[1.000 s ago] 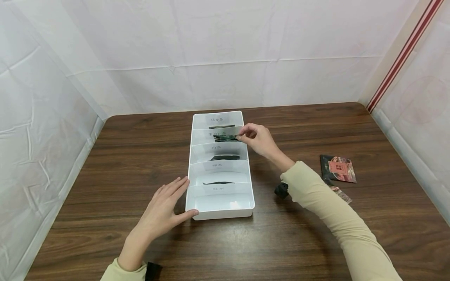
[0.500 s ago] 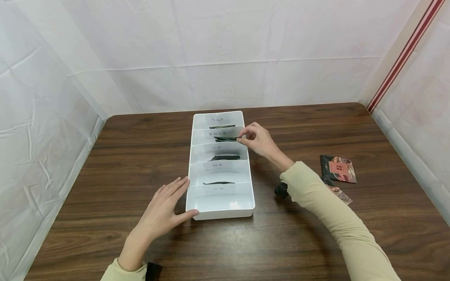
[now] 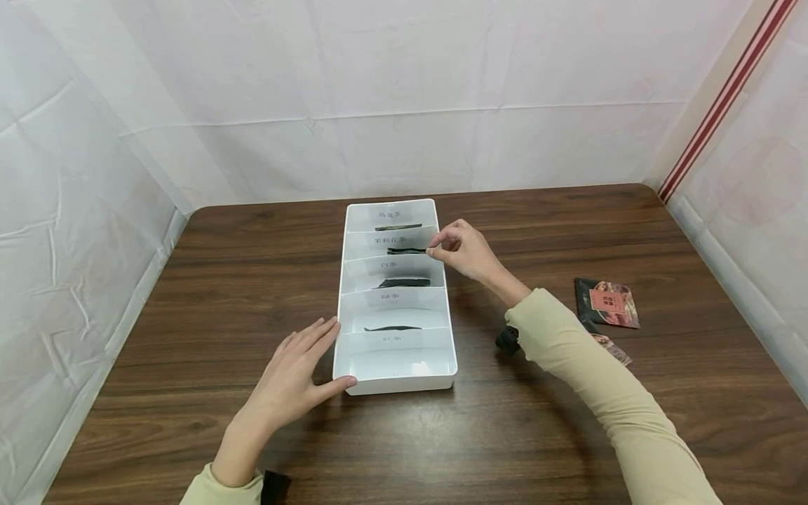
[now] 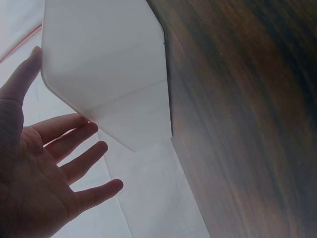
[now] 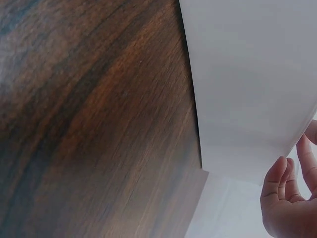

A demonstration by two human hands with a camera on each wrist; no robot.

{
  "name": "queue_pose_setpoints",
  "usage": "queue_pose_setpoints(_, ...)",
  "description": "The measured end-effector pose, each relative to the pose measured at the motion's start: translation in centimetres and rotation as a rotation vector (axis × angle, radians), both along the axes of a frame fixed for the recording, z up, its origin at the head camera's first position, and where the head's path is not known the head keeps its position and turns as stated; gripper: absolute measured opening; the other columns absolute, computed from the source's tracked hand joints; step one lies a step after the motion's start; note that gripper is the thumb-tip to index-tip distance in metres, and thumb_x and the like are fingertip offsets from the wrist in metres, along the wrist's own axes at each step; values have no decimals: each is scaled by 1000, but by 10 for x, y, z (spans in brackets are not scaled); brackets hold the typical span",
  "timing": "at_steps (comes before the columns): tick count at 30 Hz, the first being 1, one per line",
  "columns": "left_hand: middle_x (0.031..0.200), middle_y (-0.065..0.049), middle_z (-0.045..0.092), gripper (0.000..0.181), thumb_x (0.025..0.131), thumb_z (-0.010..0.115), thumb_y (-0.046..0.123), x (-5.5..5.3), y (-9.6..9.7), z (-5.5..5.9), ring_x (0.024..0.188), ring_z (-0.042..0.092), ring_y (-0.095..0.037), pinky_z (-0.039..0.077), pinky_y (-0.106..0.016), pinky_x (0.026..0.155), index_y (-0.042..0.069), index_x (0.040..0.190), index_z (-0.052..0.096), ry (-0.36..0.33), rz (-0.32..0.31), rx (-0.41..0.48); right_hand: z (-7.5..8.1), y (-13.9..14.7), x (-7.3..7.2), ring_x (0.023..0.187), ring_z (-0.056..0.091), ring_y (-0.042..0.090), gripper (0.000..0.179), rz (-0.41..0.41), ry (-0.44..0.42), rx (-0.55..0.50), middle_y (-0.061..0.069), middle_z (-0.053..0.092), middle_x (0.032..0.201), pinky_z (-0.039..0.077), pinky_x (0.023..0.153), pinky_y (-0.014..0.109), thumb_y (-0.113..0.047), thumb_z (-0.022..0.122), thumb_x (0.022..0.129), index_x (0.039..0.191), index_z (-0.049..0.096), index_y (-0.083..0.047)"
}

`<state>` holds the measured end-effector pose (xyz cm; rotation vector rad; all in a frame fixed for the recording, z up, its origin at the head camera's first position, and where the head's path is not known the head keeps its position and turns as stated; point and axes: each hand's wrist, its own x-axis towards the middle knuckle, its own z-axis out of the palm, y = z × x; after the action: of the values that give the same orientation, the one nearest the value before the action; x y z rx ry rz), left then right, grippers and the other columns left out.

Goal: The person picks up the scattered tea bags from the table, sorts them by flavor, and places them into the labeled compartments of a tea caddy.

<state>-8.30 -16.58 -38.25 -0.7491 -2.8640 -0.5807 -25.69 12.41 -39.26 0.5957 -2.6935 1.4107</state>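
A white divided box [image 3: 400,385] with handwritten labels stands on the table, its compartments in a row from near to far. My left hand [image 3: 287,382] rests against its near left corner, fingers straight and spread, thumb at the front rim; the left wrist view shows this hand [image 4: 44,173] touching the rim. At the second compartment from the back, my right hand [image 3: 466,251] pinches the right end of dark green tea sachets [image 3: 406,250] standing on edge. How many it holds is hidden. In the right wrist view the box wall hides the sachets from the hand [image 5: 292,193].
Dark sachets [image 3: 404,283] stand in the middle compartment, with thin ones in the back [image 3: 399,227] and second-nearest [image 3: 393,328] compartments. Right of the box lie a black-and-red sachet [image 3: 609,303] and another [image 3: 611,348] partly behind the right sleeve. White sheeting surrounds the table [image 3: 252,280].
The green sachets at my right hand have gone lower and more upright in the second compartment, showing less of their faces. My left hand stays in place.
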Motion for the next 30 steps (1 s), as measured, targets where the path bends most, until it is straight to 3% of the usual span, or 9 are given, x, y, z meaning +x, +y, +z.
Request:
queue_pose_setpoints(11, 132, -10, 41, 78, 72, 66, 48, 0, -1, 1, 123, 32, -26, 23, -53, 95, 1, 130, 42, -2, -1, 3, 11, 13, 3, 79, 51, 16, 16, -30, -14, -67, 3, 52, 88, 43, 65, 31, -21, 67, 79, 89, 66, -9)
queue_pose_setpoints(16, 132, -10, 41, 78, 73, 66, 47, -1, -1, 1, 123, 32, -26, 23, -53, 96, 1, 130, 42, -11, 1, -3, 27, 34, 6, 81, 51, 18, 20, -35, -4, -120, 5, 56, 89, 42, 70, 30, -21, 64, 81, 93, 65, -5)
queue_pose_setpoints(22, 132, -10, 41, 78, 72, 67, 47, -1, -1, 1, 123, 31, -26, 23, -53, 96, 1, 130, 42, -14, 2, -6, 54, 69, 21, 82, 53, 24, 26, -88, -69, -179, 12, 59, 93, 44, 68, 27, -17, 60, 85, 101, 60, 4)
queue_pose_setpoints(30, 132, -11, 41, 78, 72, 67, 46, -1, 0, 1, 123, 32, -26, 23, -53, 96, 0, 130, 42, -13, -1, -5, 35, 141, 17, 86, 50, 15, 38, -223, -133, -208, 6, 56, 101, 45, 68, 26, -34, 59, 84, 108, 59, -4)
